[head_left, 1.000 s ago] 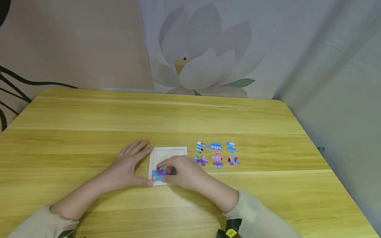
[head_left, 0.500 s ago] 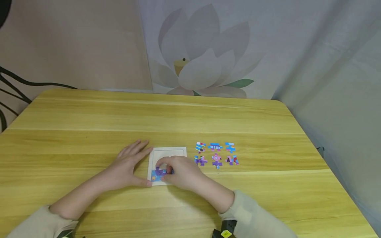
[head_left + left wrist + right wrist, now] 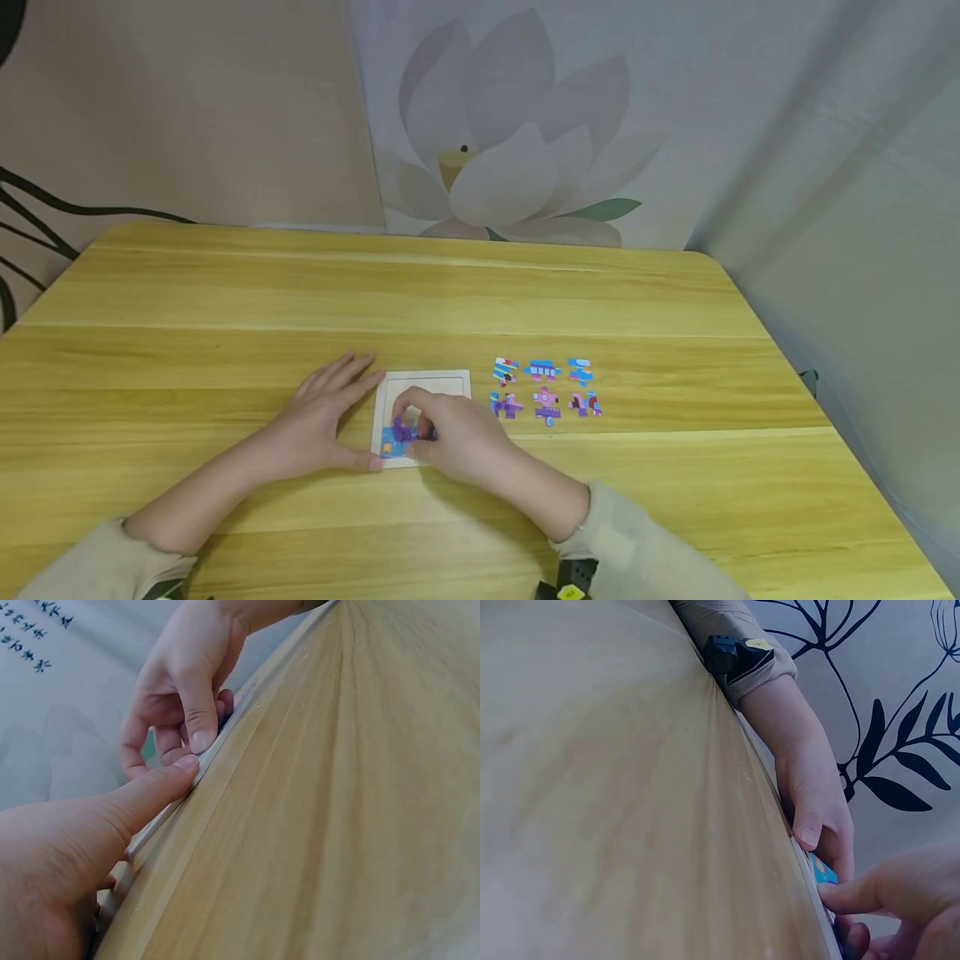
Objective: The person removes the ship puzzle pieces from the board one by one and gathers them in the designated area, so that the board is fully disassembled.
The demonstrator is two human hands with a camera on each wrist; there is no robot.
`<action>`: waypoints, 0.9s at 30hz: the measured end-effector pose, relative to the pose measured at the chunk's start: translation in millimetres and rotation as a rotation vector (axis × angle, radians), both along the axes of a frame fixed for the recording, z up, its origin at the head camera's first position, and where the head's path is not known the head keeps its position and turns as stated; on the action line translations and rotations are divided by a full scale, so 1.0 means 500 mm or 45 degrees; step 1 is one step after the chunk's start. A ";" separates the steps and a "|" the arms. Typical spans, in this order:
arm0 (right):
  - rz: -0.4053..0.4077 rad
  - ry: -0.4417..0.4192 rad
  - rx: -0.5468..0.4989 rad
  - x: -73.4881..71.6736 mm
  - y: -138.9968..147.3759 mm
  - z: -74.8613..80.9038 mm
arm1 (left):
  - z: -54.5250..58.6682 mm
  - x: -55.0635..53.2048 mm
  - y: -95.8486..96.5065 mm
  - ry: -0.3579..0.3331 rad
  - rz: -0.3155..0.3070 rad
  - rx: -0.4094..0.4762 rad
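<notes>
A square puzzle tray (image 3: 431, 375) with a pale rim lies at the front middle of the table in the head view. My left hand (image 3: 330, 421) rests at its left side, thumb on the lower left corner and fingers stretched along the upper left. Over the tray, my right hand (image 3: 461, 433) pinches a purple puzzle piece (image 3: 403, 430), index finger at the far side and thumb at the near side. Blue puzzle area (image 3: 392, 448) shows in the tray's lower left corner. The right hand hides the tray's lower right part. In the right wrist view, some blue puzzle (image 3: 823, 868) shows between both hands.
Right of the tray, several loose puzzle pieces (image 3: 547, 395) lie in two rows on the wooden table (image 3: 480, 300). Dark cables (image 3: 97, 208) hang at the left edge. A curtain with a flower print (image 3: 517, 150) stands behind the table.
The right index finger has risen slightly and bends more, and the purple puzzle piece under it looks tilted now. The left hand keeps its place on the tray.
</notes>
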State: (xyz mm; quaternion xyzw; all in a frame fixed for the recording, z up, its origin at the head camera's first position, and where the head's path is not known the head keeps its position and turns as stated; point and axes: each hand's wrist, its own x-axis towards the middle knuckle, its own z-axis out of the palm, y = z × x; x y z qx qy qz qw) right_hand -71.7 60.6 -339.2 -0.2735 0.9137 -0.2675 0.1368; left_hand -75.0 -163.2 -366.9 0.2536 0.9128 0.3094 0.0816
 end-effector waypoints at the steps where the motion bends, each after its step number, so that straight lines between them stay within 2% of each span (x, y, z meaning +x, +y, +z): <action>1: 0.000 0.008 -0.007 0.001 0.000 -0.001 | 0.000 0.000 -0.001 0.001 0.001 -0.001; 9: -0.080 0.019 -0.108 0.010 0.007 -0.009 | -0.007 -0.002 -0.002 0.010 0.009 -0.011; 17: -0.172 -0.035 -0.216 0.013 0.006 -0.006 | -0.007 -0.002 -0.001 0.009 0.020 -0.022; 27: -0.227 -0.145 -0.375 0.007 0.007 -0.002 | -0.005 -0.003 -0.001 0.025 0.014 -0.031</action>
